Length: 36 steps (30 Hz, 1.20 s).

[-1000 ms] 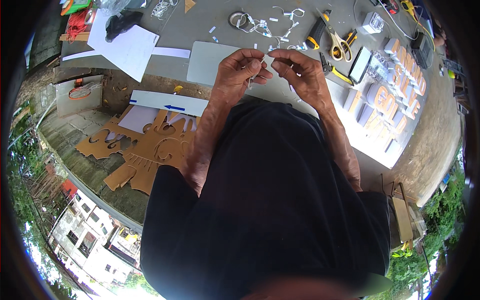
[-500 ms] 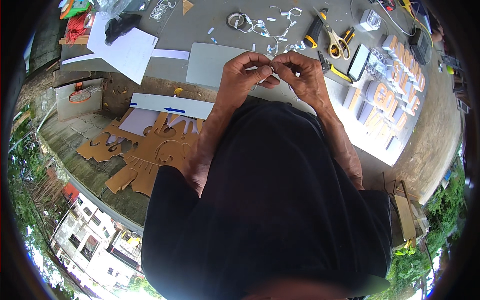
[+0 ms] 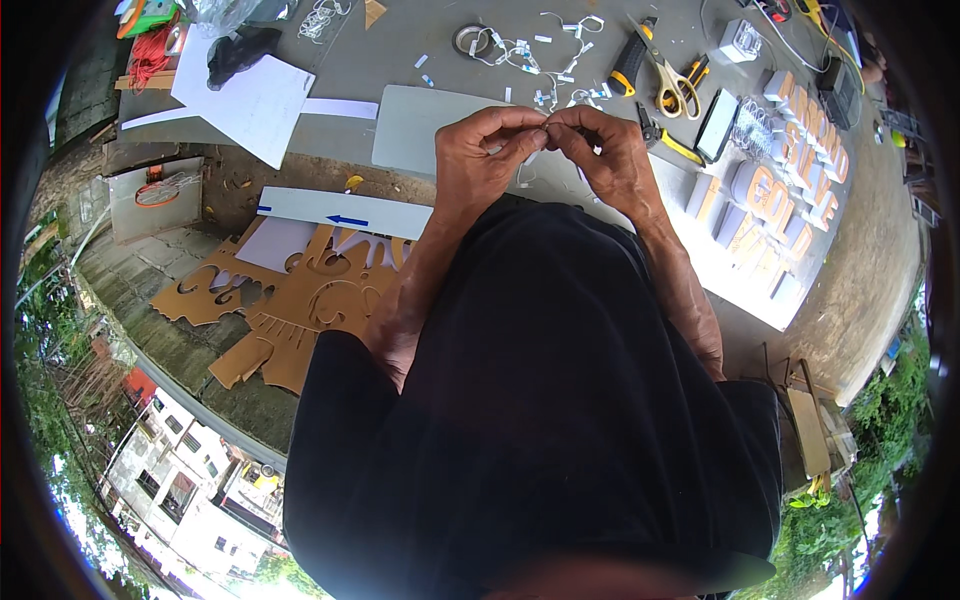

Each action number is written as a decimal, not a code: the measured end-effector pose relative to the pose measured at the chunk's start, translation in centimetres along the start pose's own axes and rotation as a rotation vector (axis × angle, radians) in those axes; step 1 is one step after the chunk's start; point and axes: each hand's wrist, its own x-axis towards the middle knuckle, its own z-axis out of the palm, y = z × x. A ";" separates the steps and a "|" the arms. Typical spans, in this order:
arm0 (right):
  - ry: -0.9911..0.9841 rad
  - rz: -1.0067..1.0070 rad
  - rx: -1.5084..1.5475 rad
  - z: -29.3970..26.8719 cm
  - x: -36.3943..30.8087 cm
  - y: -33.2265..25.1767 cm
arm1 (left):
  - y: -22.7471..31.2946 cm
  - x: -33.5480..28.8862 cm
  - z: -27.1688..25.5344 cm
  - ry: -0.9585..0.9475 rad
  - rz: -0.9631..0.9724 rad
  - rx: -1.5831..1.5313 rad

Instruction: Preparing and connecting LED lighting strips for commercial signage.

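Observation:
Both hands meet at the fingertips above the near edge of the grey table. My left hand (image 3: 475, 155) is closed in a pinch, thumb against forefinger. My right hand (image 3: 610, 160) pinches right beside it, tips touching. A thin white wire (image 3: 525, 178) hangs below the fingers; the bit they grip is mostly hidden. Just beyond the hands lies a tangled string of small white light modules on wire (image 3: 525, 60). A pale grey flat sheet (image 3: 415, 130) lies under and left of my left hand.
Right of the hands lie a yellow-black cutter (image 3: 628, 68), scissors (image 3: 672, 88), a phone (image 3: 717, 125) and raised letters (image 3: 770, 195) on a white board. A roll of tape (image 3: 470, 40) sits beyond. At left are white paper (image 3: 250, 105) and brown cut-out sheets (image 3: 320, 285) lower down.
My left hand's fingers have straightened and drawn closer to the right fingertips. Both hands stay in nearly the same place, and more of the hanging wire shows below them.

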 end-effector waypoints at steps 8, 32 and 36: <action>0.014 0.062 0.017 0.2 0.0 -0.3 | -0.1 0.0 -0.2 0.033 0.022 0.017; -0.044 -0.119 -0.158 -0.1 0.2 -0.7 | 2.3 0.2 -1.3 -0.028 -0.063 0.313; -0.046 -0.129 -0.160 -0.1 0.2 -0.5 | 2.5 0.2 -1.2 -0.030 -0.102 0.334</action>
